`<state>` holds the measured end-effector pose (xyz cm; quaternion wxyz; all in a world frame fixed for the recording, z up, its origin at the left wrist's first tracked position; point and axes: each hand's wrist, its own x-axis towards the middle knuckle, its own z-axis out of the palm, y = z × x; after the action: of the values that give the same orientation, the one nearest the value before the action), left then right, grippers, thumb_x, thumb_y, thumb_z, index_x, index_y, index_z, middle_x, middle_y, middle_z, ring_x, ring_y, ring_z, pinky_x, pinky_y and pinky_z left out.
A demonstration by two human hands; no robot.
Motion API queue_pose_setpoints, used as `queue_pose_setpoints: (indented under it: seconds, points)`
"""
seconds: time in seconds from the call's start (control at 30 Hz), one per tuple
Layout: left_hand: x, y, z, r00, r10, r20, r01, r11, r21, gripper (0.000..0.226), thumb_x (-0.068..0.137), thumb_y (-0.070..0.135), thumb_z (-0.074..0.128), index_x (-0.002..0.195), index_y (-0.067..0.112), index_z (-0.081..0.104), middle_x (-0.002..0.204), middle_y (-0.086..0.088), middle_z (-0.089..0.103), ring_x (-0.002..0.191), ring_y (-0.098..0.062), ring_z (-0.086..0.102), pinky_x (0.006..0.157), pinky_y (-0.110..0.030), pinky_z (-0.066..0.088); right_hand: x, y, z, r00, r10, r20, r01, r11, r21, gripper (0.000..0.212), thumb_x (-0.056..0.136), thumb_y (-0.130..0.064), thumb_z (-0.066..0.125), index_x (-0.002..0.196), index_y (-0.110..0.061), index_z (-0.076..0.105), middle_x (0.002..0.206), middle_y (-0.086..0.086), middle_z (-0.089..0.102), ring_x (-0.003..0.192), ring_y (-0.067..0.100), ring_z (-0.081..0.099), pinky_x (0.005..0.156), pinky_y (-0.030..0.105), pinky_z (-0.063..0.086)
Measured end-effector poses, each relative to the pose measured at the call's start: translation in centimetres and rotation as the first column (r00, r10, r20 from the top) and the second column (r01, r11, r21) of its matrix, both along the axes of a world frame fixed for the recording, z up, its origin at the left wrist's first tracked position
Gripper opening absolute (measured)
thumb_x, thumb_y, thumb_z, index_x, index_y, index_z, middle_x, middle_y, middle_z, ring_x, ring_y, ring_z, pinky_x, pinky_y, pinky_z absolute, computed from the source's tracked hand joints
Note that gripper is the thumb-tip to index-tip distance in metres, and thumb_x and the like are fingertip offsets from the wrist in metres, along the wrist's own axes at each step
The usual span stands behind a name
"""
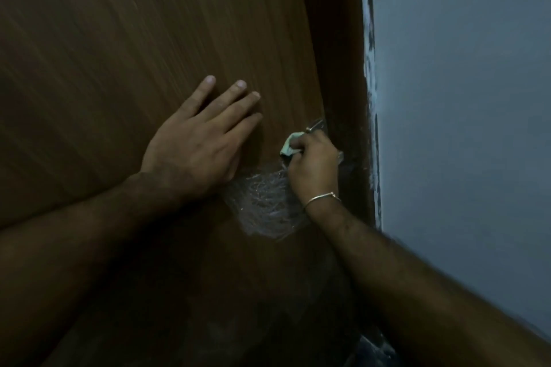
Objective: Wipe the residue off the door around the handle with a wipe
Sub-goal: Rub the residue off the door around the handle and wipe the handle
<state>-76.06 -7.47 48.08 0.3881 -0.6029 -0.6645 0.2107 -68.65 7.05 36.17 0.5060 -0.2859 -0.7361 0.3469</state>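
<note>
Pressing flat on the brown door (119, 39) with left hand (196, 140) spread; pinching a crumpled pale wipe (288, 146) in right hand (313, 167), just beside the metal handle (316, 126), above whitish residue (265, 202).

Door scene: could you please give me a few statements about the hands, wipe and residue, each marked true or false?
1. The left hand lies flat on the door. True.
2. The right hand holds the wipe. True.
3. The residue is all gone. False: a whitish patch shows below the wipe.
4. The left wrist wears the bracelet. False: it is on the right wrist.
5. The wall is right of the door. True.
</note>
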Motion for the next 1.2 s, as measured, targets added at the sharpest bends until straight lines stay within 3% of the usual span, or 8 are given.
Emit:
queue_pose_setpoints:
  seconds: [0.17,0.37,0.47,0.6,0.77,0.9,1.03,1.2]
  points:
    - [0.4,0.2,0.5,0.984,-0.081,0.157,0.071,0.995,0.064,0.058,0.087,0.026,0.038,0.141,0.006,0.046,0.156,-0.015,0.035,0.148,-0.029,0.019,0.12,-0.051,0.009,-0.4,-9.3,-1.9,0.985,0.14,-0.101,-0.125,0.982,0.141,0.02,0.082,0.009,0.056,0.091,-0.004,0.068,0.104,0.01,0.062,0.098,0.022,0.057,0.086,0.018,0.041]
    - [0.5,-0.5,0.9,0.844,-0.274,0.461,0.205,0.959,0.196,0.062,0.076,0.002,0.033,0.135,-0.002,0.051,0.15,-0.019,0.042,0.147,-0.032,0.023,0.121,-0.053,0.01,-1.8,-7.9,0.7,0.947,0.019,-0.321,-0.04,0.997,-0.059,0.029,0.081,0.012,0.057,0.106,0.004,0.068,0.115,0.018,0.064,0.109,0.026,0.058,0.097,0.019,0.043]
    - [0.1,-1.1,1.1,0.831,-0.271,0.487,0.208,0.961,0.18,0.057,0.082,0.005,0.033,0.135,0.0,0.052,0.15,-0.017,0.042,0.148,-0.029,0.023,0.122,-0.049,0.01,-1.2,-11.8,-1.7,0.942,0.205,-0.264,-0.154,0.968,0.2,0.032,0.073,0.017,0.061,0.102,0.007,0.069,0.112,0.022,0.065,0.106,0.03,0.057,0.097,0.031,0.045]
    - [0.3,-0.6,1.0,0.844,-0.233,0.482,0.188,0.972,0.14,0.046,0.088,0.004,0.04,0.131,0.002,0.057,0.147,-0.016,0.047,0.145,-0.029,0.031,0.121,-0.048,0.015,-2.6,-8.9,-0.5,0.922,0.061,-0.383,-0.064,0.998,0.003,0.023,0.078,0.007,0.058,0.098,0.005,0.068,0.108,0.021,0.063,0.102,0.03,0.058,0.089,0.041,0.048]
    - [0.2,-0.9,-0.2,0.94,-0.136,0.313,0.14,0.99,0.009,0.042,0.096,0.026,0.037,0.127,0.009,0.06,0.145,-0.011,0.051,0.143,-0.027,0.035,0.119,-0.049,0.015,-1.2,-12.0,-4.1,0.937,0.275,-0.215,-0.209,0.936,0.285,0.013,0.069,0.014,0.064,0.081,0.009,0.065,0.097,0.024,0.062,0.093,0.035,0.055,0.081,0.041,0.047]
    - [0.1,-2.1,-1.5,0.969,-0.086,0.233,0.105,0.992,-0.072,0.042,0.092,0.026,0.046,0.129,0.011,0.059,0.143,-0.012,0.053,0.142,-0.028,0.037,0.118,-0.051,0.015,-1.9,-8.6,-3.4,0.923,0.075,-0.379,-0.081,0.997,0.001,0.026,0.079,0.011,0.06,0.102,0.004,0.069,0.112,0.019,0.064,0.105,0.028,0.06,0.092,0.034,0.049]
    - [0.0,-3.3,-2.1,0.965,-0.082,0.251,0.099,0.994,-0.054,0.053,0.081,0.019,0.051,0.132,0.005,0.055,0.144,-0.017,0.05,0.142,-0.031,0.035,0.117,-0.049,0.015,-1.3,-10.2,-4.9,0.955,0.205,-0.213,-0.153,0.959,0.238,0.029,0.076,0.013,0.06,0.101,0.003,0.071,0.114,0.018,0.065,0.108,0.029,0.059,0.097,0.027,0.044]
    - [2.2,-5.1,-4.2,0.796,-0.192,0.574,0.014,0.954,0.3,0.047,0.082,-0.004,0.052,0.127,0.007,0.058,0.136,-0.01,0.055,0.13,-0.023,0.047,0.111,-0.038,0.037,0.3,-7.9,-3.9,0.921,0.205,-0.33,-0.269,0.95,-0.161,0.027,0.078,0.01,0.063,0.089,-0.012,0.076,0.093,-0.003,0.069,0.091,0.008,0.066,0.082,0.016,0.05]
